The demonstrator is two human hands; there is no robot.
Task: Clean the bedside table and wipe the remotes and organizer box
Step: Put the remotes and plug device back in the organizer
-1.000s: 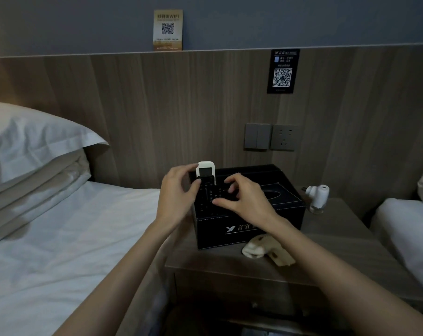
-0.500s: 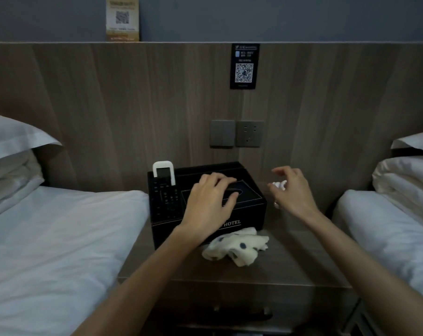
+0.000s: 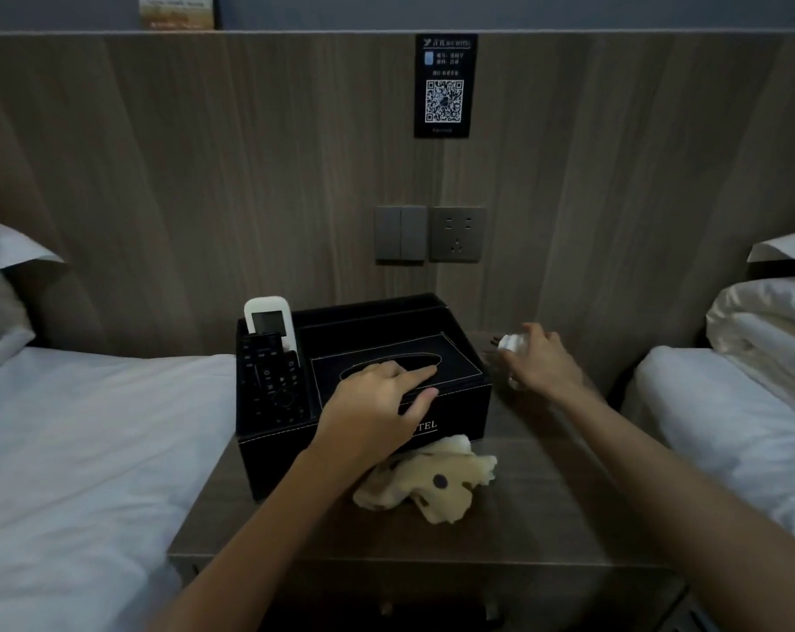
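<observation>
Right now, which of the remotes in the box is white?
The remote with the small screen, at the back of the organizer box, left compartment; the two black remotes stand in front.

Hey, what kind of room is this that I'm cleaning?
Most likely a twin hotel room. A white-sheeted left bed and white-sheeted right bed flank a brown wooden bedside table. The black stitched organizer box on it carries lettering ending in TEL, and a black QR-code sign hangs on the wood-panelled wall.
</observation>
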